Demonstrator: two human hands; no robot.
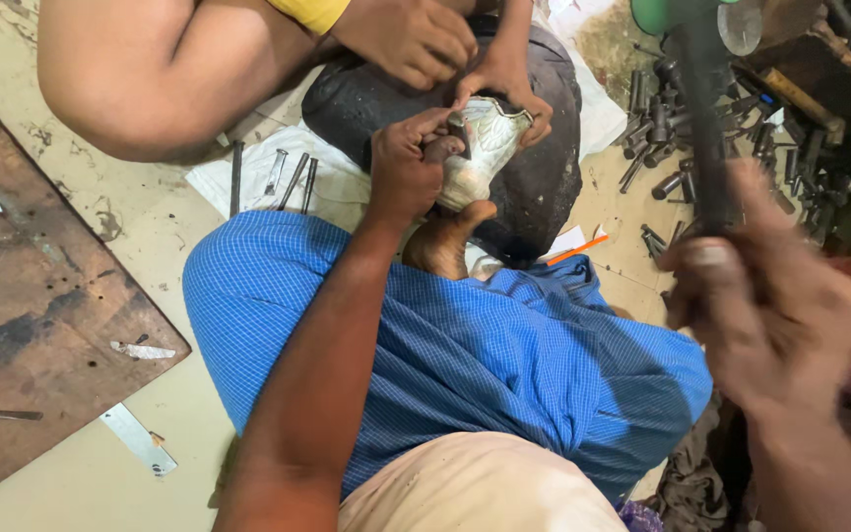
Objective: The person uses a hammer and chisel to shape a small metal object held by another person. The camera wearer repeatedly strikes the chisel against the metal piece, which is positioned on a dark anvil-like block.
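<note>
My left hand (408, 163) is closed around a small dark punch (459, 134), its tip pressed on an embossed silvery metal piece (485, 148). That piece rests on a black rounded block (534, 187), and my foot (442, 241) braces against the block's near side. My right hand (765, 315), blurred, is raised at the right and grips the dark handle of a hammer (706, 128). Another person's hands (416, 39) (514, 84) steady the metal piece from the far side.
Several metal punches (662, 128) lie scattered on the floor at the upper right, and more lie on white cloth (288, 177) at the left. A rusty brown board (41, 296) covers the floor on the left, with a metal ruler (138, 438) beside it. My blue checked cloth (465, 345) covers my lap.
</note>
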